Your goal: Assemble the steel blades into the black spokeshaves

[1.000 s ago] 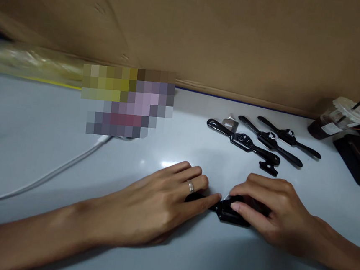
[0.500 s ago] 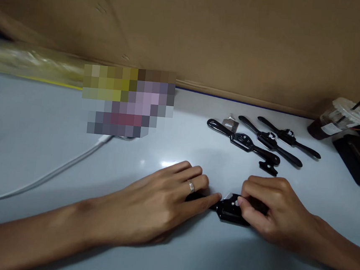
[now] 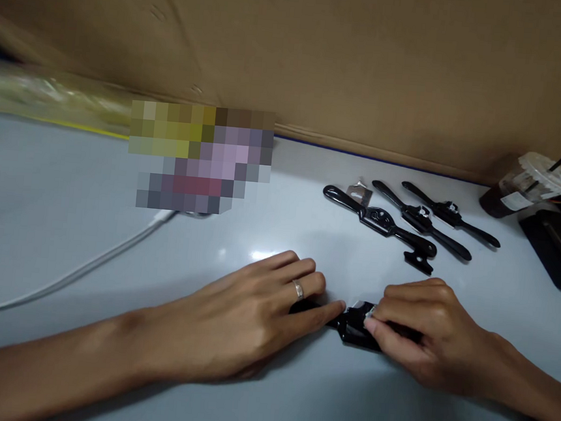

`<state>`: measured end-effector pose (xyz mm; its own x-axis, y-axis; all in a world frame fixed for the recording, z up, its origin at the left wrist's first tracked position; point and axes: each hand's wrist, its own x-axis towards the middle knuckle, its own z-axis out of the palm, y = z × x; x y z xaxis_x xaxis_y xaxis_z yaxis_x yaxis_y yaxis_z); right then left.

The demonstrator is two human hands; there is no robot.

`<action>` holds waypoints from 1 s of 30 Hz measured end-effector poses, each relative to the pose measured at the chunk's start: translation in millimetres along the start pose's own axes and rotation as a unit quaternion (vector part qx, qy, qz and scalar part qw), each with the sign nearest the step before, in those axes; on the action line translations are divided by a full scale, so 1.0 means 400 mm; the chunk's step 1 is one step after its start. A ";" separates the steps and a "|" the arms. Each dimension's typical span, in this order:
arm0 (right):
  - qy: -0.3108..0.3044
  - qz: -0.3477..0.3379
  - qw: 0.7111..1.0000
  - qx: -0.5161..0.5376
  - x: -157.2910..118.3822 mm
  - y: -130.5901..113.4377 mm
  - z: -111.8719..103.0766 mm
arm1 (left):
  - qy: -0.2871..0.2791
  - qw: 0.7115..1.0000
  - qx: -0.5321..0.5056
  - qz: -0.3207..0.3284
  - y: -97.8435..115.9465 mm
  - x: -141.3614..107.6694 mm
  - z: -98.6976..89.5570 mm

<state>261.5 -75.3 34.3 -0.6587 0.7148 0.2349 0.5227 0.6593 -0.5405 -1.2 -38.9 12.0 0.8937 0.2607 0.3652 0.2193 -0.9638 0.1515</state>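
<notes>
A black spokeshave (image 3: 355, 336) lies flat on the table in front of me. My left hand (image 3: 256, 316), a ring on one finger, is wrapped over its left handle, the index finger stretched along it toward the body. With thumb and forefinger, my right hand (image 3: 427, 328) pinches a small silvery screw (image 3: 369, 314) at the middle of the spokeshave. The fingers cover most of that screw and the right handle. A bit of bright metal blade shows at the body's upper edge.
Beyond my hands lies a spokeshave body (image 3: 378, 220), with a loose blade (image 3: 360, 194) behind it and a black cap piece (image 3: 418, 262) in front. Two spokeshaves (image 3: 422, 217) rest further right. A drink cup (image 3: 513, 185) and black box (image 3: 552, 251) stand at right; a white cable (image 3: 84, 265) runs left.
My right hand's thumb and forefinger have turned slightly at the screw, now covering it differently. My left hand and the spokeshave stay in place.
</notes>
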 end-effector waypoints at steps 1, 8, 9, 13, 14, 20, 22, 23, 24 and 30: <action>-0.005 -0.006 1.000 0.008 -0.001 -0.001 0.001 | -0.005 1.000 0.000 -0.001 0.000 0.001 -0.001; 0.046 0.040 0.993 -0.102 -0.001 0.019 -0.020 | 0.001 1.000 0.009 -0.004 0.005 0.003 0.003; 0.045 0.049 0.993 -0.099 0.001 0.022 -0.026 | 0.001 1.000 0.013 -0.009 0.006 0.003 0.005; 0.019 0.065 0.994 -0.082 0.003 0.026 -0.039 | -0.009 0.999 0.029 -0.016 0.005 0.000 0.006; 0.017 0.065 0.994 -0.082 0.002 0.026 -0.039 | -0.010 0.999 0.032 -0.010 0.003 0.000 0.004; 0.002 0.072 0.995 -0.064 -0.004 0.026 -0.023 | 0.002 0.999 0.040 -0.006 0.003 0.002 0.001; -0.005 0.071 0.996 -0.054 -0.006 0.028 -0.020 | 0.011 0.998 0.047 -0.026 0.006 0.004 0.004; -0.009 0.069 0.996 -0.047 -0.006 0.028 -0.020 | 0.014 0.998 0.049 -0.035 0.008 0.005 0.005; -0.013 0.068 0.997 -0.040 -0.006 0.027 -0.021 | 0.013 0.998 0.049 -0.041 0.009 0.006 0.005; -0.043 0.057 0.997 -0.020 -0.007 0.019 -0.029 | -0.018 0.999 0.038 -0.031 0.008 0.004 0.006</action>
<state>273.6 -69.7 38.9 -0.6366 0.7643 0.1033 0.6167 0.5849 -0.5268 1.8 -41.6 10.6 0.8907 0.3184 0.3246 0.3017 -0.9479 0.1018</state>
